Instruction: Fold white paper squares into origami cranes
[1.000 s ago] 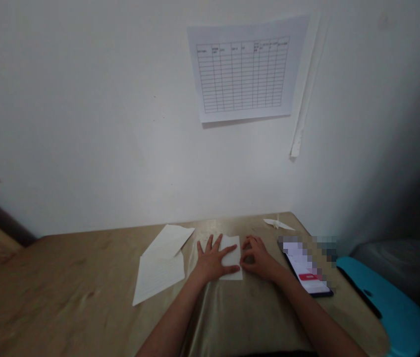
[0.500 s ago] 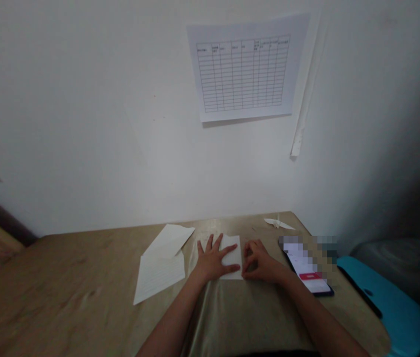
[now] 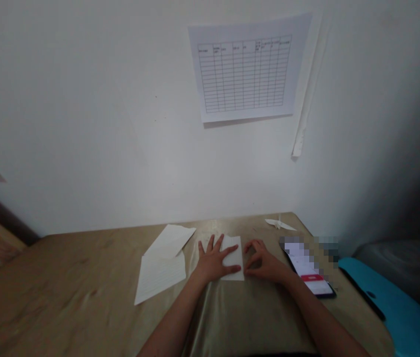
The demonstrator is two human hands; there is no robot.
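Note:
A small white folded paper (image 3: 234, 254) lies flat on the tan table (image 3: 83, 277) in front of me. My left hand (image 3: 213, 260) rests on its left half with fingers spread flat, pinning it down. My right hand (image 3: 265, 263) sits at the paper's right edge with fingers curled, their tips pressing the edge near the lower corner; nothing shows inside them.
Two lined sheets (image 3: 161, 263) lie left of my hands. A phone (image 3: 310, 275) with a lit screen lies to the right, a blue chair (image 3: 388, 307) beyond it. A small folded paper shape (image 3: 279, 224) sits near the wall, where a table chart (image 3: 245, 74) hangs.
My right hand has slid down along the paper's right edge toward its lower corner. The left hand stays spread on the paper.

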